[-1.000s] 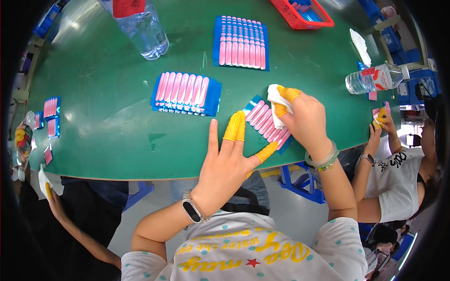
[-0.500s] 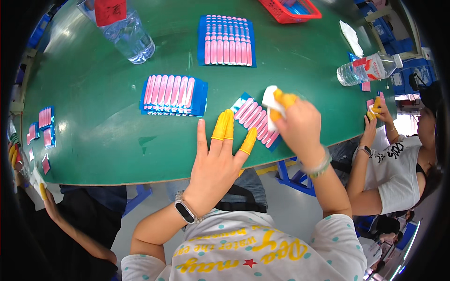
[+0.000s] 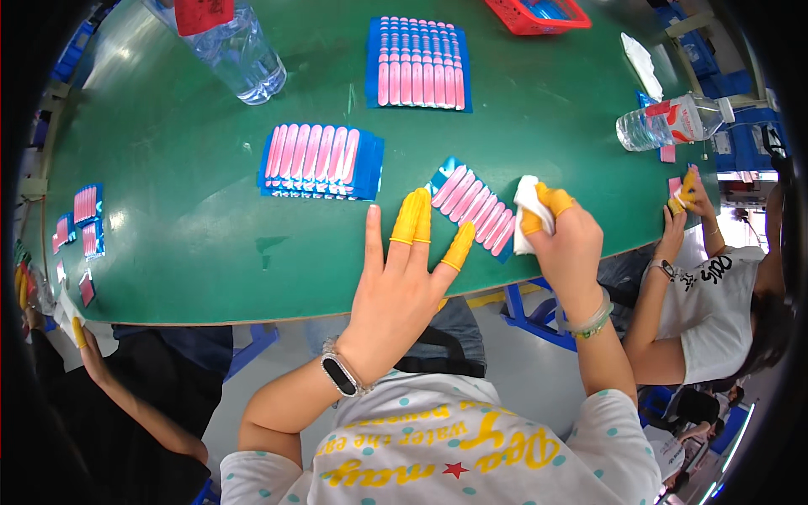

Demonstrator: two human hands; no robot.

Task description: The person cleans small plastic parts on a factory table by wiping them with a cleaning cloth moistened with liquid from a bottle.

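Fingers on the right hand (image 3: 572,242) are pinching the wipe (image 3: 528,210), now slid just right of the near card (image 3: 475,209), so that pass looks done; left hand's (image 3: 400,290) spread, thumb (image 3: 459,246) on it.

Left hand (image 3: 397,286) splayed — palm down, right hand (image 3: 571,244) pinched, curled

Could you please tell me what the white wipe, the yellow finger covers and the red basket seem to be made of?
White wipe: matte, probably tissue or thin cloth, as it folds softly in the right hand.
Yellow finger covers: likely thin, matte rubber or latex; they cling, wrinkle and end in rolled rims.
Red basket: probably rigid, glossy plastic, judging by its even colour and shiny rim.
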